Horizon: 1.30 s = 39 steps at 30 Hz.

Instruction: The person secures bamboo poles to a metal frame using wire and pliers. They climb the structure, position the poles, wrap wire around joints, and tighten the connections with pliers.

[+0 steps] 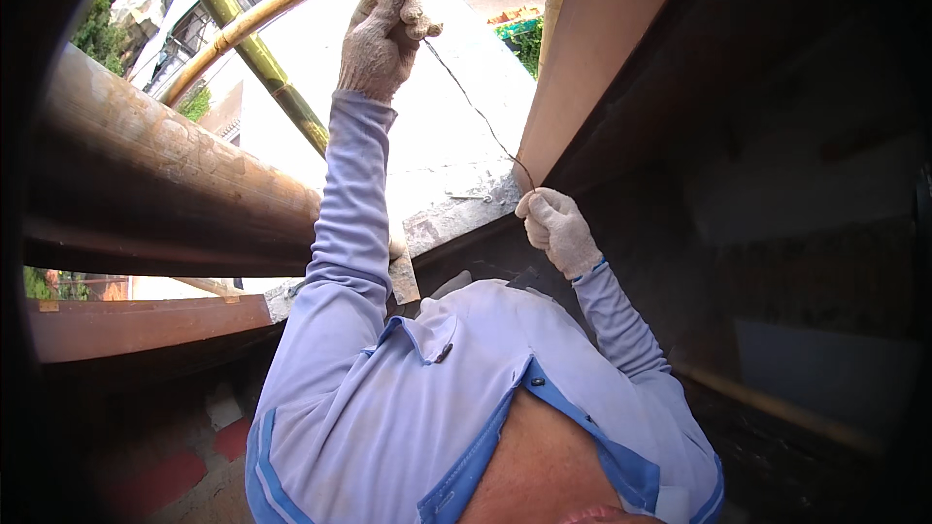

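Note:
A thin dark wire [460, 87] runs slantwise between my two gloved hands. My left hand [381, 44], in an off-white knit glove, is raised far forward with its fingers closed around the wire, whose upper end goes on past the bamboo at the top edge. Lower and to the right, my right hand [558, 230] pinches the wire's other end beside the foot of a brown panel [592, 49]. That glove is the same off-white kind. Both forearms are in pale lavender sleeves.
Bamboo poles [267, 73] cross at the upper left. Below them a thick round brown beam [165, 155] reaches in from the left. A rough concrete ledge [461, 213] lies ahead of me, with bright ground beyond. The right side is deep shadow, with a pole [777, 408] low down.

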Available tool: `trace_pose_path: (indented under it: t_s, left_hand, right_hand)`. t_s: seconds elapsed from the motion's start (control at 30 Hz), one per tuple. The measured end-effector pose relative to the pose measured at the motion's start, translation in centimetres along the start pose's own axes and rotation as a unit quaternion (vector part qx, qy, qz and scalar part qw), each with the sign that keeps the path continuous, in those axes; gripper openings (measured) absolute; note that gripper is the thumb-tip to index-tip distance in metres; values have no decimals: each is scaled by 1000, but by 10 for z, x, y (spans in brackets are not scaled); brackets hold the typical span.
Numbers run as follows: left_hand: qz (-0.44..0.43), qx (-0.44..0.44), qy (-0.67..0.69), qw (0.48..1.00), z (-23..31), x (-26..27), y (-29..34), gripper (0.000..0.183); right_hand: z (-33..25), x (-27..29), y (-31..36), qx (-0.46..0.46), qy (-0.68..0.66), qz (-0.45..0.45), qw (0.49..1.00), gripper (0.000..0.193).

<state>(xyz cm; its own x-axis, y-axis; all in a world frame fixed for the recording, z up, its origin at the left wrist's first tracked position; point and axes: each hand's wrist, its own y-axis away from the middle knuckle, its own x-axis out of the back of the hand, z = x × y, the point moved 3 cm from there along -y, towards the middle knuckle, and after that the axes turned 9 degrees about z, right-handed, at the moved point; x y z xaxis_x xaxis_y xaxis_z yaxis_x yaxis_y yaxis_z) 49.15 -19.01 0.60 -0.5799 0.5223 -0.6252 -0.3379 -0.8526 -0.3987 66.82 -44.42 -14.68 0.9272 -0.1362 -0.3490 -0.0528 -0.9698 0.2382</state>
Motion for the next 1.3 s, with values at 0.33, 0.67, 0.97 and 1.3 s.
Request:
trace_pose_path:
  t_s: [0.33, 0.67, 0.97, 1.3]
  left_hand:
    - [-28, -7, -323, 946, -7, -9, -127, 27]
    - [-118, 95, -472, 869, -74, -25, -227, 28]
    - [-103, 87, -524, 841, -128, 24, -253, 51]
    - [-201, 232, -638, 706, -202, 127, -263, 57]
  right_hand:
    - [-39, -71, -116, 174, 226, 23, 958, 38]
    - [-121, -81, -219, 241, -46, 148, 958, 33]
    - [-173, -29, -312, 340, -160, 310, 873, 20]
    - [-210, -4, -360, 300, -337, 246, 858, 23]
